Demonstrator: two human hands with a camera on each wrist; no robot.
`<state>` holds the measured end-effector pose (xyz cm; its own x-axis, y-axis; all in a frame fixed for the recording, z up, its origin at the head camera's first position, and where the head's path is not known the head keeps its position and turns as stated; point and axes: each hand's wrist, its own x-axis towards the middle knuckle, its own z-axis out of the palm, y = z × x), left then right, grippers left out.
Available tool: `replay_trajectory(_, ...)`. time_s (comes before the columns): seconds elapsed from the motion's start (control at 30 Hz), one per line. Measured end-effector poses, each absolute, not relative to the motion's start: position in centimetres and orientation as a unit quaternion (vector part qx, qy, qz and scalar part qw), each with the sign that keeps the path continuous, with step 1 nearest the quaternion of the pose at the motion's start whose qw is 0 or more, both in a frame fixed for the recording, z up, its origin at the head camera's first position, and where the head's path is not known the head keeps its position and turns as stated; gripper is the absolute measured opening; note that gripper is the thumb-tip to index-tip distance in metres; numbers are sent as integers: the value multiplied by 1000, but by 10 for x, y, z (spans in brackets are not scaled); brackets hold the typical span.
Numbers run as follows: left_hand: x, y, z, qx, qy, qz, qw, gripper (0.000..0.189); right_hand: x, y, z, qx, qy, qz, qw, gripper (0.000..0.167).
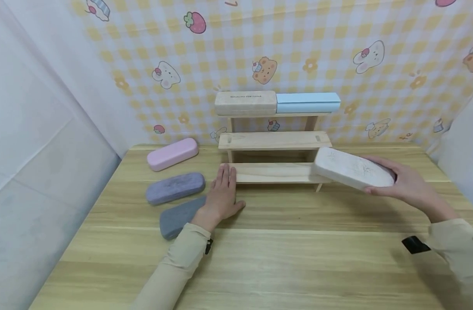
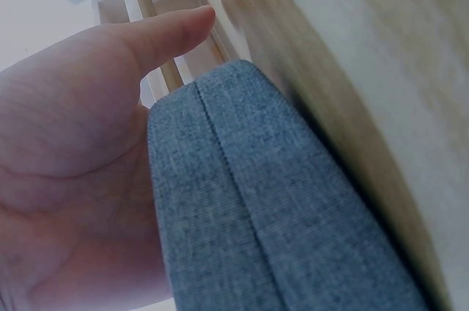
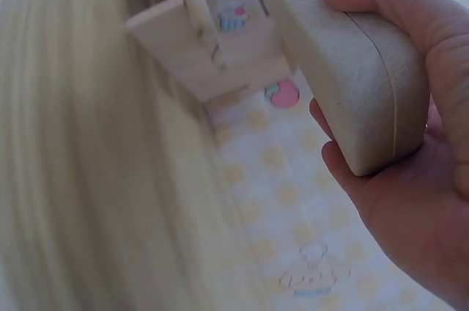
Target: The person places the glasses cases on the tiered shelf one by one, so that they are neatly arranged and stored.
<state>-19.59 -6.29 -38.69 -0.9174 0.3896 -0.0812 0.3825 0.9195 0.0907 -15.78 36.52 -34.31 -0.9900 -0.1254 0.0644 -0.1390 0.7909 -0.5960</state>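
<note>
My right hand (image 1: pixel 409 185) grips the right end of a white glasses case (image 1: pixel 350 168), thumb on one side and fingers on the other. The case tilts, its far end over the right end of the lowest step of a three-tier wooden stand (image 1: pixel 273 173). My left hand (image 1: pixel 222 196) lies with straight fingers on that step's left end, thumb spread out. Beside its wrist is a grey-blue fabric glasses case (image 2: pixel 220 172), partly hidden by the hand in the head view. On the top tier, a beige glasses case (image 1: pixel 246 103) and a light blue case (image 1: pixel 308 102) sit end to end.
A pink case (image 1: pixel 172 154) and a purple-grey case (image 1: pixel 175 188) lie on the wooden table (image 1: pixel 283 267) left of the stand. Behind it hangs a yellow checked cloth (image 1: pixel 298 47). White wall surfaces (image 1: pixel 35 142) border the table's left side.
</note>
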Motion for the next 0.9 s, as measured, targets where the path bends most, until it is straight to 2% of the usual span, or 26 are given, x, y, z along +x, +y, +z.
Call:
replay_trajectory(0.43, -193, -66, -387, 200, 978, 37, 40, 97, -191, 319, -312, 145, -931, 335, 20, 80)
replay_trajectory(0.67, -192, -68, -386, 197, 978, 45, 55, 96, -216, 291, -308, 172, -920, 352, -5, 80)
replay_trajectory(0.9, -195, -65, -387, 201, 977, 40, 54, 97, -238, 268, -307, 189, -913, 362, -6, 77)
